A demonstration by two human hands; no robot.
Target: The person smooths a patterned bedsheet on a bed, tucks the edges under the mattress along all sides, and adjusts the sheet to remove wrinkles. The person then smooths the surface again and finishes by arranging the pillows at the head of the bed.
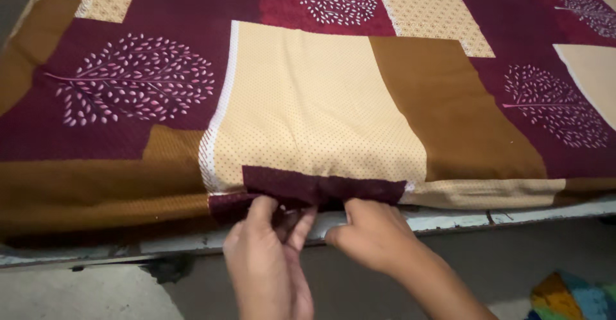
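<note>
You are in a home bedroom. A patchwork-print bedsheet (333,102) in maroon, cream and brown, with white leaf motifs, covers a mattress whose pale edge (449,217) shows below it. Beneath lies a bare grey floor (96,294), with a crumpled multicoloured cloth (571,297) at the lower right.

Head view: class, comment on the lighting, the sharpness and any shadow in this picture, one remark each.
Head view: soft, even indoor light on the patterned bedsheet, no glare; the tree prints read fairly crisp, while the left hand and right hand at the maroon edge look slightly soft; shadow gathers under the bed edge; the colourful cloth in the corner is blurred.
</note>
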